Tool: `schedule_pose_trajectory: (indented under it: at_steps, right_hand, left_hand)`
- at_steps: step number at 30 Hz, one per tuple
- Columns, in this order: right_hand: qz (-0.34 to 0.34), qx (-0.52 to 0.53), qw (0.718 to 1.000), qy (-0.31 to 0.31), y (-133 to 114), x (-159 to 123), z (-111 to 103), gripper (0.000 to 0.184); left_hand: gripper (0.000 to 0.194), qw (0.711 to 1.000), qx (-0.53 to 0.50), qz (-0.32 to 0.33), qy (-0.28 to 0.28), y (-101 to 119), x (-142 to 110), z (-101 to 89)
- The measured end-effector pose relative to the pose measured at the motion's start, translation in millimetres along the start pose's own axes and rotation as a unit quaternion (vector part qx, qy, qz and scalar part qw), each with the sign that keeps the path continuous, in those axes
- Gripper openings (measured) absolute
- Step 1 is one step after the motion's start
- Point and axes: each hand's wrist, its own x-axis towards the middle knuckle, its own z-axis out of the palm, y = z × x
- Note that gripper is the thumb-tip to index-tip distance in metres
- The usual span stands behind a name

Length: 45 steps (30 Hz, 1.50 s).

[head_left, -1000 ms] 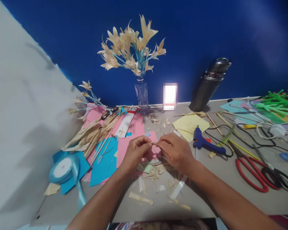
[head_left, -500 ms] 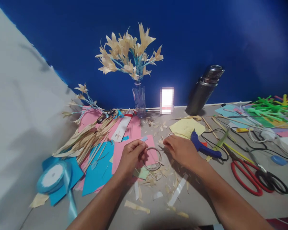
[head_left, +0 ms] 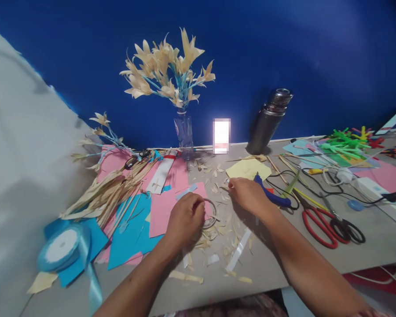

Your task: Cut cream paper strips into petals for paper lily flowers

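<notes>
My left hand (head_left: 186,216) is closed, its fingers bent over the left side of a thin, pale brown ring (head_left: 214,212). The hand hides much of that ring, and a short loose end sticks out at its right. To the right, my right hand (head_left: 247,193) is closed in a pinch beside the blue glue gun (head_left: 273,196). A tiny white bit shows at its fingertips, too small to name. Beneath and between the hands lie dried husk scraps (head_left: 214,233) and a clear strip (head_left: 239,250). Pink paper (head_left: 161,213) lies beside my left hand.
Dried-leaf flowers (head_left: 165,61) stand in a clear bottle (head_left: 184,136) at the back, near a dark flask (head_left: 269,121). Red-handled scissors (head_left: 320,229) and black cords lie right. A blue ribbon roll (head_left: 60,247) and husk strips (head_left: 92,193) lie left.
The view has shifted, so most things sit further left. My left hand now covers more of the ring. My right hand stays in a pinch near the glue gun.
</notes>
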Motion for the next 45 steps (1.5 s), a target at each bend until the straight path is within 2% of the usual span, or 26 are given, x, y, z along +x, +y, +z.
schedule_pose_trajectory:
  at_steps: [3,6,9,15,22,26,32,38,41,45]
  right_hand:
    - [-0.009,0.000,1.000,-0.001,-12.6,5.1,2.8,0.025]
    - [-0.023,0.002,0.999,-0.024,-14.0,3.4,-0.7,0.021]
    - [-0.036,0.011,0.998,-0.042,0.2,-6.4,-10.9,0.017]
    - [-0.002,0.047,0.999,0.009,29.2,-31.4,-27.9,0.015]
    - [-0.098,0.115,0.987,-0.064,31.9,-52.8,-17.1,0.017]
    - [-0.048,0.058,0.997,-0.010,25.1,-38.9,-8.7,0.017]
    - [-0.050,0.070,0.996,-0.033,16.7,-16.7,5.9,0.015]
    - [-0.064,0.143,0.986,-0.046,27.8,-2.9,-0.7,0.013]
    - [-0.066,0.158,0.984,-0.051,29.8,20.4,-8.4,0.012]
    - [-0.072,0.140,0.987,-0.038,21.2,71.4,-18.8,0.014]
  left_hand:
    - [0.018,0.998,0.051,0.041,-0.018,-1.5,-1.1,2.5]
    - [0.020,0.996,0.069,0.046,-0.030,-3.1,-0.8,3.7]
    - [0.020,0.996,0.081,0.042,-0.024,-3.0,-0.4,3.5]
    - [0.021,0.994,0.094,0.039,-0.029,-3.5,0.0,2.6]
    - [0.021,0.992,0.115,0.050,-0.023,-5.1,1.6,4.4]
    - [0.021,0.991,0.121,0.057,-0.018,-5.8,1.5,6.6]
    - [0.021,0.990,0.124,0.069,-0.005,-8.7,2.9,5.9]
    - [0.019,0.992,0.109,0.061,-0.009,-8.3,2.5,5.7]
    - [0.019,0.993,0.106,0.056,-0.013,-7.9,1.5,6.9]
    - [0.019,0.993,0.110,0.049,-0.013,-7.9,0.6,6.5]
